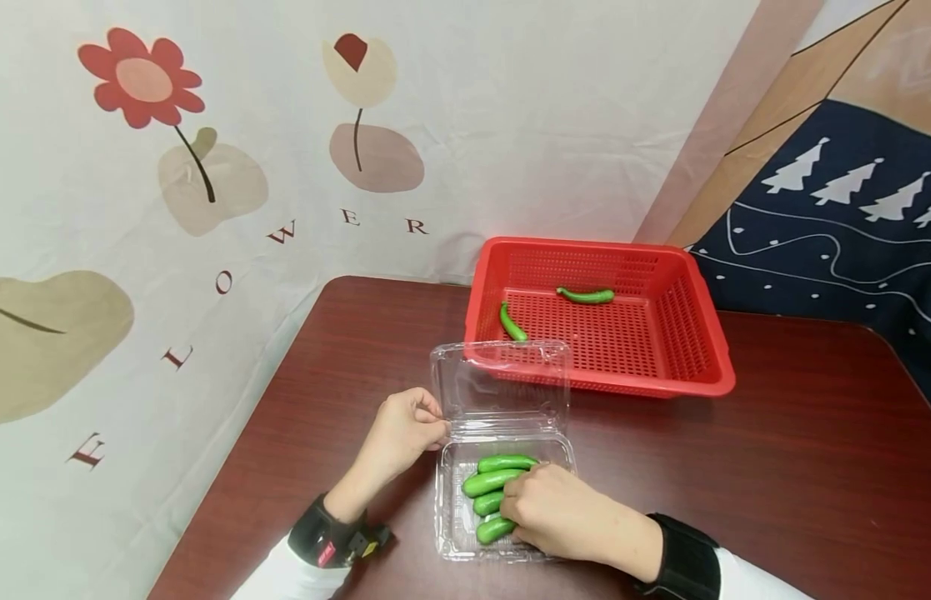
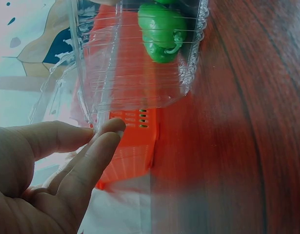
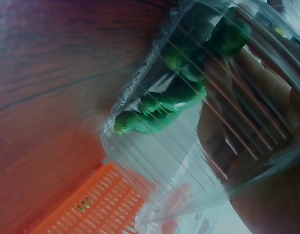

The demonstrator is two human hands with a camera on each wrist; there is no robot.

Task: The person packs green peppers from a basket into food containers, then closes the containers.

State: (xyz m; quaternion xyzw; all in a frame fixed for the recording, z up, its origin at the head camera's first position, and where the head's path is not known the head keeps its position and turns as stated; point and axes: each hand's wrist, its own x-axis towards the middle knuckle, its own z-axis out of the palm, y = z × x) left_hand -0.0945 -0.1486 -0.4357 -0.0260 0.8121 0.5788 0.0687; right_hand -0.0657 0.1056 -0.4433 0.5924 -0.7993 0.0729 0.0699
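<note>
A clear plastic clamshell box (image 1: 444,533) lies on the table with its lid (image 1: 503,387) tipped back over the near rim of the red basket. Several green peppers (image 1: 495,482) lie side by side in the box. At the hinge, my left hand (image 1: 408,429) pinches the box's left edge between thumb and fingers. My right hand (image 1: 551,508) reaches into the box from the right. Its curled fingers hold the pepper nearest me (image 1: 495,529), and they cover the right ends of the others. Through the box wall, the right wrist view shows a pepper end (image 3: 231,35) at the fingertips.
Behind the box stands a red plastic basket (image 1: 708,350) with two green peppers, one at its left (image 1: 513,323) and one near the back (image 1: 585,296). The brown table (image 1: 810,467) meets a printed cloth (image 1: 510,125) at the back and left.
</note>
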